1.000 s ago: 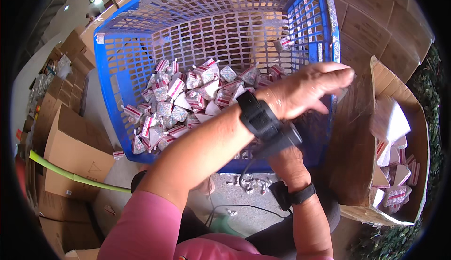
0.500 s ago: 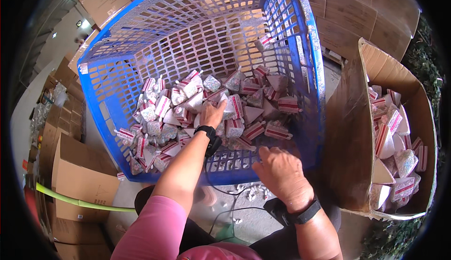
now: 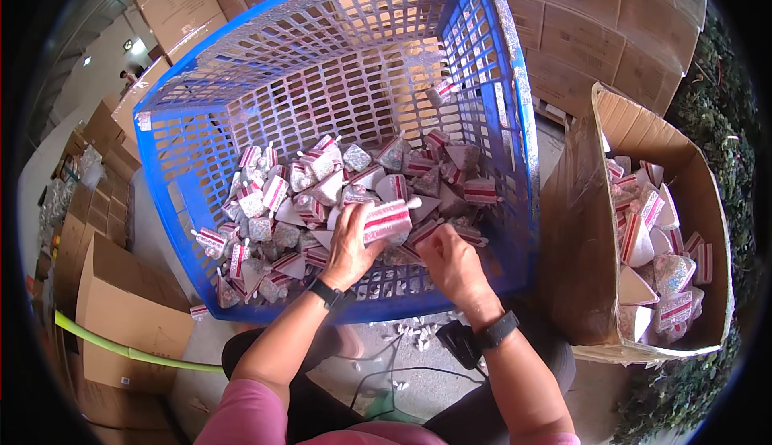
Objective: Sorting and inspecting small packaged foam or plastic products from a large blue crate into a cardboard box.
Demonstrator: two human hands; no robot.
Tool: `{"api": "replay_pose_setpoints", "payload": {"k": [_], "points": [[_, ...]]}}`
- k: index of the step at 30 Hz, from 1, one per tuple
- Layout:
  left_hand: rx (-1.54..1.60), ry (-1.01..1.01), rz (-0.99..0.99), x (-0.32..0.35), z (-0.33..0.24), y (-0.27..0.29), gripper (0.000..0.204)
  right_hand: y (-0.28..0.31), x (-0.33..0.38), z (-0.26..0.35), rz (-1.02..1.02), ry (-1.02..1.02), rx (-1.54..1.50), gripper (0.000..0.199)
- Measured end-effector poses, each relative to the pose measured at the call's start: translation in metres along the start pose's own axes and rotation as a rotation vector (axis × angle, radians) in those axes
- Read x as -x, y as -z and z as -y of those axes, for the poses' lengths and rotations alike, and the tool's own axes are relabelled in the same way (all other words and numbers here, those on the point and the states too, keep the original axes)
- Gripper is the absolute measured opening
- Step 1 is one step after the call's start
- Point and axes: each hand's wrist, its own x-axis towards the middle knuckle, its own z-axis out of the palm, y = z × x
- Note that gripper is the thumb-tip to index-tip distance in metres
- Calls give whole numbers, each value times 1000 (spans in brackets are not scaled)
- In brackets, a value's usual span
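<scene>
My left hand (image 3: 349, 254) is closed around a toy cake slice (image 3: 388, 221), a wedge with glittery white faces, red and pink stripes and a small white knob at its right end. It is held above a pile of similar slices (image 3: 288, 234) in the blue plastic basket (image 3: 531, 228). Just right of the held slice, slightly lower, is my right hand (image 3: 455, 263), its fingers curled together; whatever may be inside them is hidden. The two hands are apart. Both wrists wear dark bands.
To the right stands an open cardboard box (image 3: 581, 284) with more slices in it. Small white pieces (image 3: 418, 332) and a dark cable (image 3: 418, 369) lie on the floor below the basket. Stacked cartons (image 3: 583, 47) stand behind, another carton (image 3: 133, 308) at left, greenery (image 3: 716, 115) far right.
My left hand has lifted a cake slice out of the pile and brought it nearer. My right hand has moved up and left toward it. The whole view has shifted slightly.
</scene>
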Motion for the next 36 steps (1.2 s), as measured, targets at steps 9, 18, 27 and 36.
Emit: {"api": "replay_pose_setpoints", "payload": {"k": [9,18,27,36], "points": [[-55,-74,284,47,-35,49,65,-1,10,12,361,-220,-439,34],[-3,-23,335,75,-41,40,73,-30,28,-12,501,84,-710,32],[908,450,100,26,-19,33,62,-17,0,-5,100,-528,-1273,31],[1040,-60,440,-130,-188,11,68,0,6,-23,-136,-443,-1263,16]]}}
